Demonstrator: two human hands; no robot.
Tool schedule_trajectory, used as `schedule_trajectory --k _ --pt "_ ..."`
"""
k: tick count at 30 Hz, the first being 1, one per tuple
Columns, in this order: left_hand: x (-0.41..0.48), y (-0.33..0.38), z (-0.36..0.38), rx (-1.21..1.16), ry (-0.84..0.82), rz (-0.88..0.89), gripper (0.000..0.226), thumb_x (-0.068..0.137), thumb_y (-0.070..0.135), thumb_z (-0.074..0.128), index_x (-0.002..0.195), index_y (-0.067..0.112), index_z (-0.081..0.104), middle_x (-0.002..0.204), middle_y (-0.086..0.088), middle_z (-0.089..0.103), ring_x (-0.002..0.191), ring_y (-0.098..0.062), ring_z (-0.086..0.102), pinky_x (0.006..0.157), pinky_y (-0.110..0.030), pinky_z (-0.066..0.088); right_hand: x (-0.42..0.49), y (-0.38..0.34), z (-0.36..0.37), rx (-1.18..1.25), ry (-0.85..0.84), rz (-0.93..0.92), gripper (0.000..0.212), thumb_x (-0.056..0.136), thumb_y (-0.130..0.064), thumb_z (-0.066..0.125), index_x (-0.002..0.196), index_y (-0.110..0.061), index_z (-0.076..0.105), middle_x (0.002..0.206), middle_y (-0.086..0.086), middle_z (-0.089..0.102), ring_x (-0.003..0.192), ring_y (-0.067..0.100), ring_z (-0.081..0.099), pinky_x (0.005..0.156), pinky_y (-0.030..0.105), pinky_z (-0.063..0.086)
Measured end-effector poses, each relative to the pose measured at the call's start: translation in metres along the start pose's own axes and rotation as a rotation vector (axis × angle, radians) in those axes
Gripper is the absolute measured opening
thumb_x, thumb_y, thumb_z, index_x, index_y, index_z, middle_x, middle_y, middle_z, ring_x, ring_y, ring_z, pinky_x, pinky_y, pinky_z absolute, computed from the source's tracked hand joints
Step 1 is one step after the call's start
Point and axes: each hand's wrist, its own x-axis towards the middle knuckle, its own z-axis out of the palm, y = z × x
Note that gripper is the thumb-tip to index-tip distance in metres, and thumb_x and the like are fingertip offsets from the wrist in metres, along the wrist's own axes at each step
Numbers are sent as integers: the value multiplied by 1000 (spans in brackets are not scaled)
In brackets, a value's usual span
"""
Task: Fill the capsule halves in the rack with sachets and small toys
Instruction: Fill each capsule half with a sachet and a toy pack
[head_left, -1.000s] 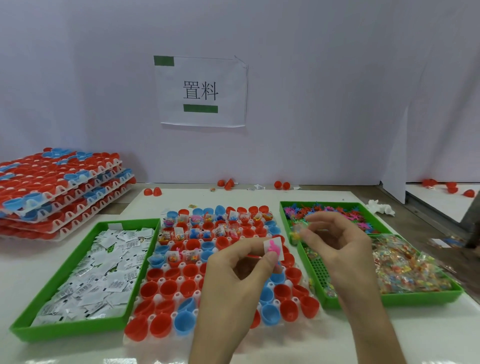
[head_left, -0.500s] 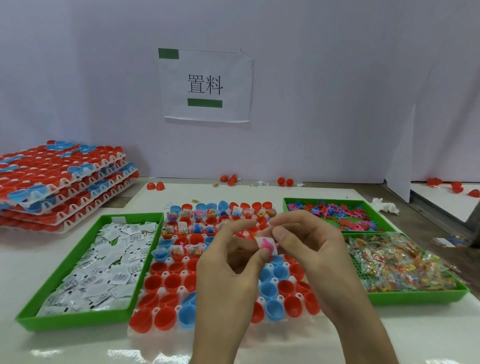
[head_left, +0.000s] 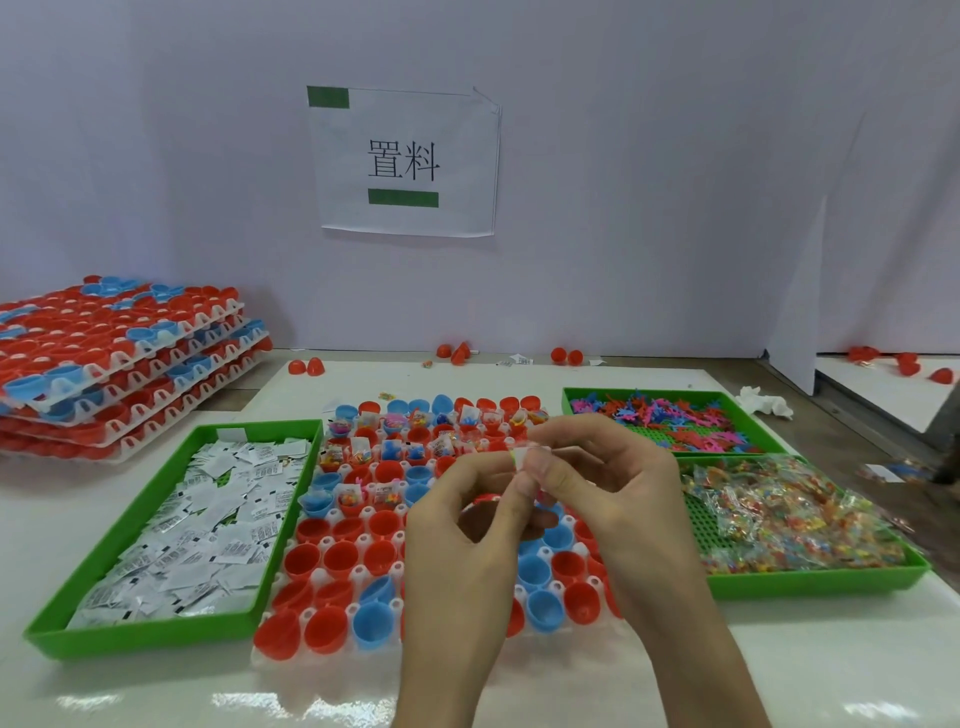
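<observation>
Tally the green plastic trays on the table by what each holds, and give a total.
Green plastic tray of white paper sachets: 1
Green plastic tray of small coloured plastic toys: 1
Green plastic tray of clear packets with coloured pieces: 1
Total: 3

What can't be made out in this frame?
Head view:
- small item pinched by left hand and right hand: fingertips cover most of it.
- rack cups beneath the hands: hidden, contents unknown.
- Print on sachets in left tray: too small.
- dark object at right edge: cut off, blurred.
</observation>
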Motion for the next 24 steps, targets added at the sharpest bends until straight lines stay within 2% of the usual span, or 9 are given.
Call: schedule_trajectory --k 3,7,11,14,16,20,24 --pt "-1 1 2 -56 -4 4 20 78 35 67 96 28 73 82 9 76 77 -12 75 69 -21 60 0 1 0 43 41 -1 13 70 -25 77 82 -21 76 78 3 76 77 17 75 62 21 58" --pt "-2 3 0 -45 -17 22 19 75 28 74 94 30 74 82 12 76 78 -7 74 67 -13 56 1 4 -2 14 69 -23 13 70 -25 77 82 -22 77 78 1 76 75 14 74 62 19 57" --pt "-1 2 -11 85 -43 38 13 78 21 75 87 29 74 76 13 75 74 -7 73 64 -13 55 2 2 -14 -118 -90 -38 17 75 -27 76 92 -28 76 83 -3 74 82 13 73 70 19 57" --pt "-1 4 -21 317 -151 72 22 82 14 76 85 35 73 77 19 73 76 -3 71 70 -14 56 0 -1 -29 -279 -239 -11 21 77 -31 77 97 -32 76 88 -4 75 87 15 73 77 24 59" --pt "-2 6 -23 382 -190 69 20 84 13 76 87 32 74 78 19 73 75 -1 71 72 -16 57 -1 -3 -34 -346 -281 5 20 79 -25 80 97 -33 76 90 -5 76 87 16 74 78 29 61" --pt "-4 7 -23 348 -231 13 16 86 14 74 94 28 76 79 15 74 76 -3 72 75 -23 60 -1 -3 -35 -376 -265 6 16 78 -18 83 91 -27 79 85 -2 77 81 15 75 76 34 61" --pt "2 6 -47 366 -182 7 27 85 9 73 99 33 74 84 21 73 80 1 70 74 -14 56 4 -6 -32 -328 -187 -26 18 68 -30 80 85 -28 80 82 -4 78 76 13 75 70 24 61"
